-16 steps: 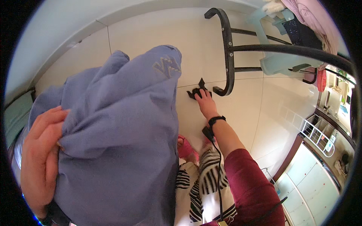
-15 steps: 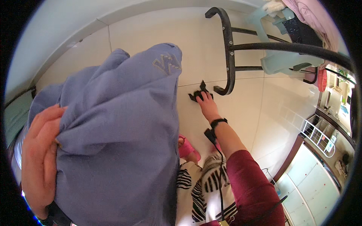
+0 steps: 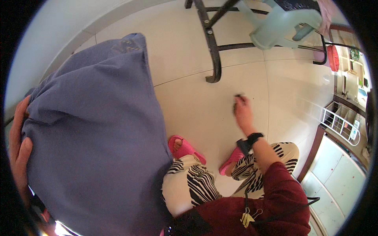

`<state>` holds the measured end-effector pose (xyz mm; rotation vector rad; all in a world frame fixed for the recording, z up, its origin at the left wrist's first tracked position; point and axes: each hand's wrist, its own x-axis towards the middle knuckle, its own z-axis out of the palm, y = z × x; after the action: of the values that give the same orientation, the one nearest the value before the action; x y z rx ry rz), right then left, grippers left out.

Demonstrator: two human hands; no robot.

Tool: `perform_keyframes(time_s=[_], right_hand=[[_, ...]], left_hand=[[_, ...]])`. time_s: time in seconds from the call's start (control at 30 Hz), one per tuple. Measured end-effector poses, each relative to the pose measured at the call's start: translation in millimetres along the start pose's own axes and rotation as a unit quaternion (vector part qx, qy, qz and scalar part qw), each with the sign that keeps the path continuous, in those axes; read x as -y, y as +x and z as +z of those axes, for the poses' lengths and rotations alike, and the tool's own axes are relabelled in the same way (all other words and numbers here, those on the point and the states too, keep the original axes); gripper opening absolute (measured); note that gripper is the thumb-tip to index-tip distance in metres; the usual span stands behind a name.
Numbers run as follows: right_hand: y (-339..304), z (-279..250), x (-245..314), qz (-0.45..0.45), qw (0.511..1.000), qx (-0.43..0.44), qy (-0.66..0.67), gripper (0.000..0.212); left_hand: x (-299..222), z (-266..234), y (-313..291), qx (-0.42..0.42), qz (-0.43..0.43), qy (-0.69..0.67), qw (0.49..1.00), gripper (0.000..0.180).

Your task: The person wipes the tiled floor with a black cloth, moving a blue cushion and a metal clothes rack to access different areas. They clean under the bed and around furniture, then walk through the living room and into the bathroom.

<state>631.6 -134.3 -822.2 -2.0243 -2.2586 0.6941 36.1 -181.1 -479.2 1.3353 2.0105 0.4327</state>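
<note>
A big piece of blue cloth (image 3: pixel 94 129), with stitching near its far corner, fills the left half of the view. My left hand (image 3: pixel 19 153) is closed on its left edge; part of that hand lies beyond the dark rim. Over the tiled floor, my right hand (image 3: pixel 244 114) is closed round a small black cloth (image 3: pixel 235 107). Only bits of this cloth show past my fingers, a little smeared by motion. A black band with a small black box sits on my right wrist.
A black metal frame (image 3: pixel 214 51) stands ahead, with a pale green plastic stool (image 3: pixel 271 31) by it. A white wire rack (image 3: pixel 340 126) and a pale cabinet (image 3: pixel 334 169) line the right side. My feet wear pink slippers (image 3: pixel 189 149).
My right hand has picked the black cloth off the floor and moved right with it. The view has shifted; the metal frame now sits higher and the blue cloth further left.
</note>
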Motion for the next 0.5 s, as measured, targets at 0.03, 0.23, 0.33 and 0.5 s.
perform_keyframes(time_s=[0.03, 0.23, 0.33, 0.5], right_hand=[[-6, 21, 18, -0.019, 0.993, 0.038, 0.114, 0.033], [-37, 131, 58, -0.370, 0.915, 0.153, -0.058, 0.035], [-5, 93, -15, 0.007, 0.993, 0.034, 0.110, 0.031], [46, 27, -73, 0.014, 0.984, -0.140, -0.107, 0.028]], left_hand=[[6, -1, -2, -0.005, -0.004, -0.022, 1.000, 0.069], [11, 11, -4, -0.004, -0.001, -0.220, 0.975, 0.082], [-2, 17, 0, -0.034, -0.025, 0.034, 0.999, 0.083], [-13, 15, 3, -0.026, -0.005, 0.121, 0.992, 0.083]])
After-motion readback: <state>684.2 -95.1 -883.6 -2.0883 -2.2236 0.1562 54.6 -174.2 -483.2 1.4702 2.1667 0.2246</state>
